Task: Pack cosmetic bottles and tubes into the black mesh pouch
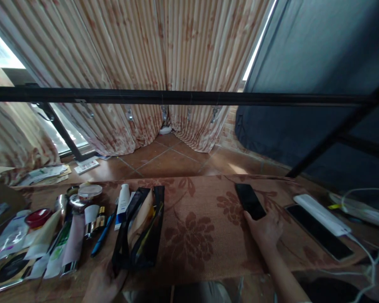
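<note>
At the bottom of the head view, my left hand (104, 283) is closed at the near corner of a black open-topped pouch (120, 248); its fingertips are partly hidden. Something beige and yellow (145, 214) shows inside the pouch. My right hand (267, 227) grips the near end of a dark smartphone (248, 198) lying on the tablecloth, thumb on one side and fingers on the other. Left of the pouch are a white tube (124, 198), a blue pen (103, 235) and a small gold-capped bottle (100, 218).
Cosmetic tubes (74, 240), jars (90, 191) and a red-lidded pot (38, 218) crowd the left of the brown patterned tablecloth (192, 240). A white power bank (322, 213) with a cable lies against another dark phone (318, 235) at right. A black bar (189, 97) crosses beyond the table.
</note>
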Available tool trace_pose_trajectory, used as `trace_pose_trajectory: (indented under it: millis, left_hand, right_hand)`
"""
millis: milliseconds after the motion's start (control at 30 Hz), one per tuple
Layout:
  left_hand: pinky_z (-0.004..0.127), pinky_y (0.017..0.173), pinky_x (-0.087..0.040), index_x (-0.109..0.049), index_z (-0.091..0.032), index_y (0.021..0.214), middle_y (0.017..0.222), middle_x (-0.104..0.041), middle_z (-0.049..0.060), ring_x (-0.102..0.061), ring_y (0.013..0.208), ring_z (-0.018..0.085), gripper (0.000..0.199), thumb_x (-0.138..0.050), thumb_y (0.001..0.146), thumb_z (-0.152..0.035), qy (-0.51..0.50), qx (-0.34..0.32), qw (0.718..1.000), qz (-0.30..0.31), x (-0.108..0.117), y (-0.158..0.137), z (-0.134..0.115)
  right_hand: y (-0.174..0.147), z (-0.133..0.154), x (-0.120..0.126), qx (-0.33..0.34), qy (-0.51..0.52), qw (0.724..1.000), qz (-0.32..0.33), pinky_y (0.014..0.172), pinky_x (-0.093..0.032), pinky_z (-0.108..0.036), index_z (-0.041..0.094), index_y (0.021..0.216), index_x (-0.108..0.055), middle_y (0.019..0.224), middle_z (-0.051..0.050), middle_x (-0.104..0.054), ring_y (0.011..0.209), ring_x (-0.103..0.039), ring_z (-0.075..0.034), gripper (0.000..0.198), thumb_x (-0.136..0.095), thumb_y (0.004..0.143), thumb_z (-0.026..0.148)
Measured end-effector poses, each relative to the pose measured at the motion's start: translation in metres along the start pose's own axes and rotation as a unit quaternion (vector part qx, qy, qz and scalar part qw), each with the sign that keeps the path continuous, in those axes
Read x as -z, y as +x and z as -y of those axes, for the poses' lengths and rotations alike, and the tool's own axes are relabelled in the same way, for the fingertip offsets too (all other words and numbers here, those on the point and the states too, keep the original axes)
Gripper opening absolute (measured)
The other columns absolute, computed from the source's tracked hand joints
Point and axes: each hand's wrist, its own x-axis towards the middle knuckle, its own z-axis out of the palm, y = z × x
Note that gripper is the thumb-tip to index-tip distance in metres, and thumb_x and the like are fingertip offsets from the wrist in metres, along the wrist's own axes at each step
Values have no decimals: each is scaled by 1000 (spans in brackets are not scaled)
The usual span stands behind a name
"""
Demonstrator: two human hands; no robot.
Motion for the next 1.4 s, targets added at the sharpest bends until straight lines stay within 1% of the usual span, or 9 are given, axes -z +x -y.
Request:
trace_pose_trajectory:
  millis: [100, 233, 333, 500, 667, 867, 1067, 1333, 1400]
  left_hand:
    - [27, 54, -45, -58, -21, 70, 57, -62, 0, -60, 56, 20, 24, -46, 70, -42, -8, -24, 999, 28, 0, 1, 2]
    - [27, 53, -42, -50, -22, 60, 51, -58, 0, -57, 53, 19, 22, -46, 69, -42, 14, -24, 999, 34, 5, 1, -5]
    - [27, 55, -42, -49, -22, 59, 54, -59, 0, -58, 56, 19, 22, -45, 69, -41, 24, -26, 998, 42, 9, 1, -10]
    - [27, 56, -40, -49, -22, 63, 57, -59, 1, -59, 58, 19, 20, -44, 70, -40, 39, -35, 998, 42, 8, 2, -10]
    - [26, 54, -38, -45, -22, 60, 53, -54, -1, -55, 55, 18, 20, -44, 73, -38, 33, -56, 997, 49, 7, 1, -7]
    - [25, 57, -38, -50, -21, 69, 58, -56, -2, -57, 59, 17, 10, -45, 72, -30, 15, -63, 997, 43, 5, -1, -5]
    - [25, 56, -37, -55, -21, 83, 61, -57, -3, -57, 59, 17, 16, -47, 73, -30, 16, -66, 997, 36, 5, -3, -6]
    - [24, 59, -39, -52, -21, 77, 64, -58, -2, -59, 65, 17, 8, -48, 74, -28, -9, -77, 996, 42, 7, -4, -8]
    - [25, 61, -40, -54, -21, 79, 66, -60, -2, -59, 67, 18, 10, -48, 73, -27, -23, -78, 996, 47, 8, -4, -9]
  right_hand:
    - [-33, -15, 19, 12, -11, 999, 35, 88, -39, -45, 2, 125, -49, 113, -25, -60, 104, -54, -40, 85, -56, 70, 66]
    - [-77, -36, 41, 64, -12, 996, 56, 92, -37, -45, 0, 130, -45, 113, -26, -59, 108, -51, -39, 90, -51, 72, 69]
    - [-88, -37, 50, 74, -17, 993, 85, 91, -36, -45, -2, 134, -39, 117, -28, -57, 110, -49, -40, 99, -52, 70, 72]
    - [-64, -3, 54, 14, -53, 987, 154, 94, -33, -49, 5, 133, -43, 124, -25, -53, 116, -47, -42, 98, -55, 65, 75]
    - [-43, 25, 52, -50, -55, 973, 220, 97, -31, -51, 7, 129, -47, 130, -27, -47, 123, -40, -43, 100, -59, 58, 76]
    - [-41, 23, 48, -60, -57, 972, 222, 95, -33, -53, 5, 129, -45, 129, -29, -47, 123, -40, -44, 105, -57, 56, 79]
    - [-40, 21, 45, -68, -45, 972, 220, 95, -32, -54, 8, 130, -46, 133, -29, -43, 123, -39, -45, 104, -56, 56, 81]
    - [-39, 14, 42, -72, 17, 973, 219, 96, -26, -63, 6, 131, -45, 136, -35, -39, 127, -34, -49, 113, -61, 48, 81]
    - [-34, 8, 42, -51, 53, 970, 231, 96, -27, -63, 7, 128, -49, 133, -34, -43, 127, -37, -47, 107, -63, 49, 78]
